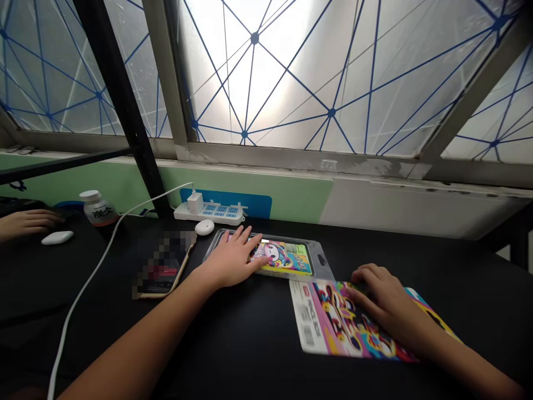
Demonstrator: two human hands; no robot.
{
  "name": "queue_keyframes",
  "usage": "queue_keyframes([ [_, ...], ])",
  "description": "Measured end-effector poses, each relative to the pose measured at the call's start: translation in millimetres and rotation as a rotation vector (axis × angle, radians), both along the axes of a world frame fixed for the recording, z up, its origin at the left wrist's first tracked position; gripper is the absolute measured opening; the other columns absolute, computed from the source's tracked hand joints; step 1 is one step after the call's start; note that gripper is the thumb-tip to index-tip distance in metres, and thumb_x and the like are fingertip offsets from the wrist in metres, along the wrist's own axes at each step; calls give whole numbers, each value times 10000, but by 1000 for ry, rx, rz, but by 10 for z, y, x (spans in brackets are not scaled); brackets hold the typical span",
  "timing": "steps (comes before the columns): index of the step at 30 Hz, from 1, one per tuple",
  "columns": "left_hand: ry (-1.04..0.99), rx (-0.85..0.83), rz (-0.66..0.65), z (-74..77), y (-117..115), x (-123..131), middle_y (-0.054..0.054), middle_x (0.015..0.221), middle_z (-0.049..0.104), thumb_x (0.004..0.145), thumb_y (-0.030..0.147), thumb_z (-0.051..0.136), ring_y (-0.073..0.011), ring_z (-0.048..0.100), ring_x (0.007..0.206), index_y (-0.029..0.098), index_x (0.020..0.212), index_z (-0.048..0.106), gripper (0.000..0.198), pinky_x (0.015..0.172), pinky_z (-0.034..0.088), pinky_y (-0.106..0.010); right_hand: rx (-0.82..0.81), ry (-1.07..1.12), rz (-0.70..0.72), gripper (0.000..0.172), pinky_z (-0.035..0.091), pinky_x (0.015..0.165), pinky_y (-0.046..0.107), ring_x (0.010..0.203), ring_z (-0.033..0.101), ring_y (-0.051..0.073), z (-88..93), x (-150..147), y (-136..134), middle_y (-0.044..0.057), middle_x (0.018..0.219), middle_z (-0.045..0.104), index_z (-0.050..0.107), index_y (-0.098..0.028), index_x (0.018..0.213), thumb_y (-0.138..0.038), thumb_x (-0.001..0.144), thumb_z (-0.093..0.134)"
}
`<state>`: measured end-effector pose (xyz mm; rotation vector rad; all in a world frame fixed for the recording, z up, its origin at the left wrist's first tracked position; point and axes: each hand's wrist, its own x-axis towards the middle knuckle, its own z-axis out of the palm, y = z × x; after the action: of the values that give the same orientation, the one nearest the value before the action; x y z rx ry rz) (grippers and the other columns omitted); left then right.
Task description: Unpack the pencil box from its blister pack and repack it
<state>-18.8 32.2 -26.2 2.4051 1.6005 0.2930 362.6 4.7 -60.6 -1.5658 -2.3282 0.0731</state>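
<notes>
The clear package [293, 259] lies on the black table [233, 344]. My left hand [235, 258] rests spread upon it, clasping nothing. Nearer me, to the right, lies a printed card [322, 322]; my right hand [385, 303] rests on it, fingers bent, though whether they pinch it I cannot tell. Beyond: a white power strip [219, 213].

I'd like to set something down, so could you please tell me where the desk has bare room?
Bare desk shows between the left forearm and the printed card, and right of the clear package, behind the right hand. It is crowded around the left hand: package, power strip, round white object and blurred item sit close together.
</notes>
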Motion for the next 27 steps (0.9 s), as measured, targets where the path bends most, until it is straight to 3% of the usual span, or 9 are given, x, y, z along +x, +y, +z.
queue_keyframes([
  [3, 7, 8, -4, 5, -5, -3, -131, 1655, 171, 913, 802, 220, -340, 95, 1532, 259, 1561, 327, 852, 1186, 117, -604, 7, -33, 45, 355, 466, 783, 423, 838, 574, 254, 62, -284, -83, 81, 914, 630, 558, -242, 820, -566, 945, 483],
  [7, 23, 11, -2, 8, -2, 7, -136, 1653, 174, 914, 804, 209, -346, 99, 1530, 274, 1558, 334, 843, 1182, 122, -608, -63, -14, 34, 327, 455, 691, 370, 741, 594, 234, 148, -536, -263, 58, 832, 632, 512, -248, 852, -559, 947, 473],
  [10, 31, -4, -5, 18, -4, 9, -136, 1654, 163, 922, 794, 221, -344, 89, 1531, 291, 1553, 342, 816, 1183, 113, -606, -160, 35, -19, 367, 411, 593, 323, 629, 591, 208, 292, -577, -230, 10, 719, 629, 488, -254, 879, -617, 927, 481],
  [13, 14, -26, -7, 41, -16, -9, -130, 1653, 162, 915, 800, 249, -355, 91, 1528, 308, 1544, 359, 807, 1184, 107, -605, -230, 83, -22, 424, 410, 604, 310, 656, 599, 200, 464, -448, 91, 6, 733, 658, 520, -252, 831, -666, 910, 476],
  [15, -9, -41, -18, 54, -26, -34, -119, 1654, 161, 914, 799, 267, -363, 97, 1525, 320, 1537, 371, 793, 1183, 103, -610, -368, 56, -36, 493, 402, 575, 304, 656, 602, 206, 527, -283, 402, 14, 713, 669, 571, -244, 751, -712, 877, 480],
  [19, -50, -62, -51, 45, -27, -84, -100, 1652, 173, 938, 762, 288, -344, 84, 1529, 333, 1530, 380, 737, 1184, 92, -616, -447, -11, -100, 584, 374, 535, 311, 614, 589, 214, 481, 18, 848, 21, 636, 646, 593, -235, 631, -781, 811, 492],
  [22, -75, -50, -56, 18, -13, -96, -81, 1650, 187, 941, 749, 320, -336, 91, 1529, 356, 1518, 396, 702, 1188, 87, -609, -379, 50, -82, 543, 444, 626, 327, 721, 631, 237, 406, 46, 867, 36, 760, 704, 643, -234, 738, -741, 846, 479],
  [25, -56, -45, -42, 10, -10, -86, -73, 1652, 178, 936, 750, 332, -341, 86, 1528, 370, 1516, 396, 696, 1188, 92, -607, -312, 169, -45, 509, 485, 783, 353, 903, 652, 265, 384, -84, 743, 62, 985, 739, 681, -236, 941, -701, 873, 485],
  [27, -42, -54, -29, 21, -16, -76, -68, 1655, 169, 933, 753, 335, -355, 88, 1526, 375, 1520, 387, 700, 1186, 100, -612, -322, 230, -12, 494, 484, 813, 353, 942, 649, 264, 385, -190, 675, 64, 1027, 737, 682, -236, 985, -685, 877, 505],
])
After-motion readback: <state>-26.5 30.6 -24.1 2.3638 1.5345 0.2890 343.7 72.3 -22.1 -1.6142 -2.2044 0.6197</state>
